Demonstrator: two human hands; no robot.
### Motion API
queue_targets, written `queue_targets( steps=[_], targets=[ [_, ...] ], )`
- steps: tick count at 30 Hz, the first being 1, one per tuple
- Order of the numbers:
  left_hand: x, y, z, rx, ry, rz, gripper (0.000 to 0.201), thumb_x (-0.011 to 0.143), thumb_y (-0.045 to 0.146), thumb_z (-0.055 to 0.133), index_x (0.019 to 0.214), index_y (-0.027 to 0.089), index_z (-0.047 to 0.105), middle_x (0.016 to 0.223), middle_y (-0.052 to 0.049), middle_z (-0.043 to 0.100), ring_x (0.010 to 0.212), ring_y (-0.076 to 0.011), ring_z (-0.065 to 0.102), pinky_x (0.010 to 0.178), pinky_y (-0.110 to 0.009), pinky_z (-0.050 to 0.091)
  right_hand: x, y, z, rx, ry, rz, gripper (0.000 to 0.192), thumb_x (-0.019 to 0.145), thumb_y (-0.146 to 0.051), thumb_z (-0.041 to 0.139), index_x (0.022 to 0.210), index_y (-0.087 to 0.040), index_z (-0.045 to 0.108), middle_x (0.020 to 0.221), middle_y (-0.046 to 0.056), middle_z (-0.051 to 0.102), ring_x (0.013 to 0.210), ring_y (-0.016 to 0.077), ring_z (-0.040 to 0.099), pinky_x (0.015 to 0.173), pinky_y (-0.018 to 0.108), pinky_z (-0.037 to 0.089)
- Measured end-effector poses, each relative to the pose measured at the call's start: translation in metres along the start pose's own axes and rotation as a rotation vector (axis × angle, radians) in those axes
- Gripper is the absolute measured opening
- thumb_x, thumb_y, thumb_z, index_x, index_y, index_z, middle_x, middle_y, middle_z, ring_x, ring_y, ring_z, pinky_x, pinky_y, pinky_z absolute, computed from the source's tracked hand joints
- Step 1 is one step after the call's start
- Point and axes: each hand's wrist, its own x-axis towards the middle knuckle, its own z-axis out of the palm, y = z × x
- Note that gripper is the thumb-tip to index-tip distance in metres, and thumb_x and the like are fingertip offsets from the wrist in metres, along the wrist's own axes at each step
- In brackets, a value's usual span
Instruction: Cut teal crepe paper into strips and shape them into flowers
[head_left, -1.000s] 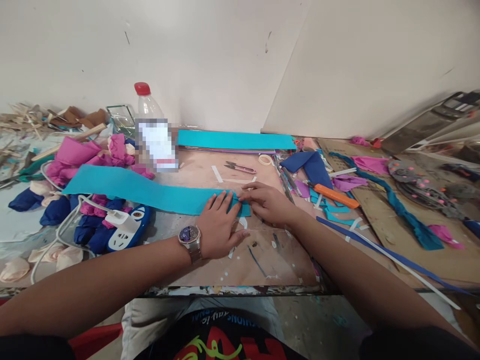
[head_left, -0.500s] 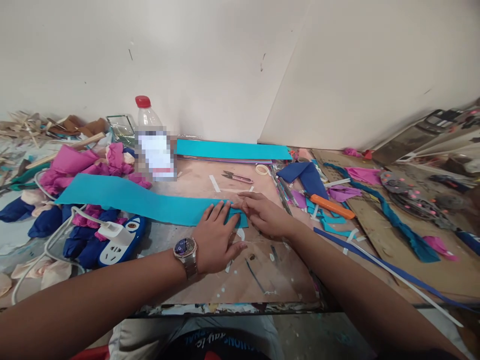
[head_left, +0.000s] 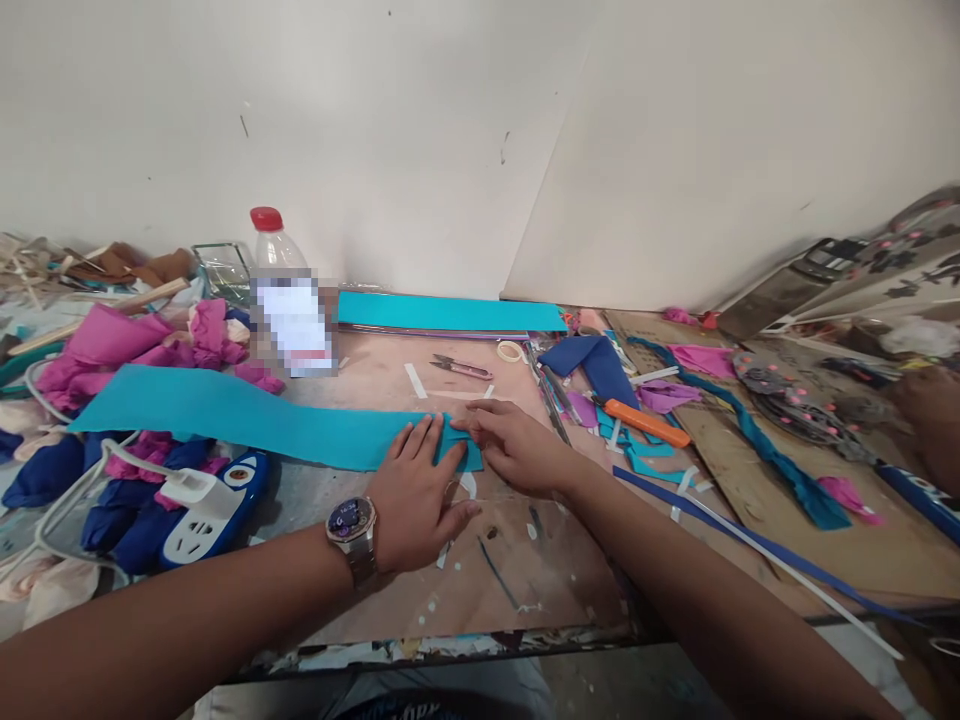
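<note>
Pressed the blue cloth strip (head_left: 300,437) near its right end with the slightly spread fingers of the left hand (head_left: 412,500). Touched that end with bent fingers of the right hand (head_left: 517,445); could not tell whether pinching it. Had the strip on the table (head_left: 540,570), with its left part over pink cloth (head_left: 120,333). Saw scissors (head_left: 469,370) beyond, near a tape roll (head_left: 510,343).

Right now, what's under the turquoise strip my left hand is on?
Magenta bundles and navy bundles poke out beneath the left part of the turquoise strip; what's fully covered can't be seen.
</note>
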Motion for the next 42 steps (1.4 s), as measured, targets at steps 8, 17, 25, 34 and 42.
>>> queue_targets(
  steps=[8, 17, 25, 34, 42],
  targets=[
    [0.000, 0.000, 0.000, 0.014, -0.012, -0.001, 0.072, 0.095, 0.066, 0.039, 0.149, 0.018, 0.046, 0.164, -0.021, 0.029, 0.153, -0.0392, 0.025, 0.121, -0.059, 0.025, -0.003, 0.006, 0.004, -0.060, -0.001, -0.007, 0.051, 0.083, -0.006, 0.052, 0.129, -0.024, 0.067, 0.130, 0.009, 0.068, 0.139, 0.0298, 0.048, 0.112, 0.054, 0.043],
    [0.000, -0.001, 0.000, 0.002, -0.007, -0.003, 0.072, 0.094, 0.066, 0.041, 0.147, 0.018, 0.047, 0.165, -0.020, 0.029, 0.152, -0.0401, 0.026, 0.120, -0.059, 0.026, -0.001, 0.011, 0.005, -0.084, 0.004, -0.078, 0.054, 0.082, -0.004, 0.052, 0.128, -0.026, 0.071, 0.130, 0.003, 0.071, 0.139, 0.0304, 0.050, 0.113, 0.056, 0.043],
    [-0.001, -0.002, 0.001, 0.002, -0.013, 0.002, 0.072, 0.095, 0.066, 0.039, 0.147, 0.017, 0.048, 0.165, -0.021, 0.028, 0.152, -0.0406, 0.026, 0.121, -0.060, 0.025, -0.001, 0.015, 0.000, -0.086, -0.031, -0.088, 0.049, 0.083, -0.006, 0.052, 0.122, -0.025, 0.075, 0.126, 0.002, 0.073, 0.138, 0.0307, 0.052, 0.113, 0.055, 0.046],
    [-0.001, -0.001, -0.003, -0.019, -0.029, 0.002, 0.068, 0.095, 0.066, 0.041, 0.141, 0.018, 0.053, 0.165, -0.020, 0.029, 0.153, -0.0389, 0.025, 0.122, -0.059, 0.024, 0.001, 0.018, -0.001, -0.069, -0.019, -0.124, 0.046, 0.084, -0.005, 0.051, 0.117, -0.026, 0.076, 0.131, 0.002, 0.071, 0.138, 0.0291, 0.052, 0.113, 0.055, 0.045],
    [-0.001, -0.003, -0.003, -0.027, -0.017, 0.017, 0.067, 0.095, 0.065, 0.041, 0.144, 0.020, 0.051, 0.164, -0.019, 0.030, 0.153, -0.0377, 0.025, 0.122, -0.059, 0.025, 0.004, 0.010, -0.004, -0.051, -0.021, -0.101, 0.041, 0.087, -0.006, 0.051, 0.112, -0.026, 0.077, 0.125, 0.004, 0.074, 0.136, 0.0297, 0.055, 0.111, 0.056, 0.045]
  ],
)
